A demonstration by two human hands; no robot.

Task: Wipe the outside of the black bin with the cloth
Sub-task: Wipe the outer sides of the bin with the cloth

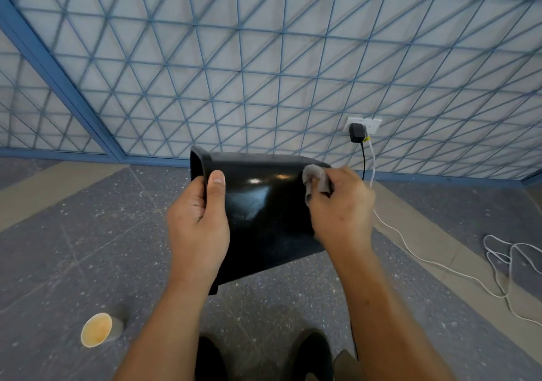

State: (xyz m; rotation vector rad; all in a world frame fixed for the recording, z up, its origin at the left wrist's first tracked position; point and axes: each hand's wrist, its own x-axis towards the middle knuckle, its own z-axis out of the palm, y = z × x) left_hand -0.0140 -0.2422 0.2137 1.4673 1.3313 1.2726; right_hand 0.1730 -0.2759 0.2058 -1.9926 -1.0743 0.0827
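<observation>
Two dark shoes (311, 357) are showing at the bottom edge, nearest the camera, and two bare forearms are reaching forward above them. The left hand (199, 228) is gripping the rim of the black bin (264, 213) at its open end, with the thumb lying flat along the outer wall and the fingers curling over the lip out of sight. The bin is being held off the floor, tipped on its side, with its mouth facing left and its closed base pointing right; a highlight is glinting on its glossy upper surface. The right hand (340, 204) is closing around a small grey cloth (318, 178), bunched between thumb and fingers, and is pressing it against the bin's outer wall close to the base end. A paper cup (98, 329) is lying on its side on the speckled grey floor (88, 234), well to the left of the bin, its opening facing the viewer. A black adapter (356, 133) is sitting in a white wall socket (371, 124) beyond the bin, with a black cable hanging below it. A white cable (440, 266) is trailing across the floor to loose loops at the right. A blue lattice screen (264, 57) is filling the background.
</observation>
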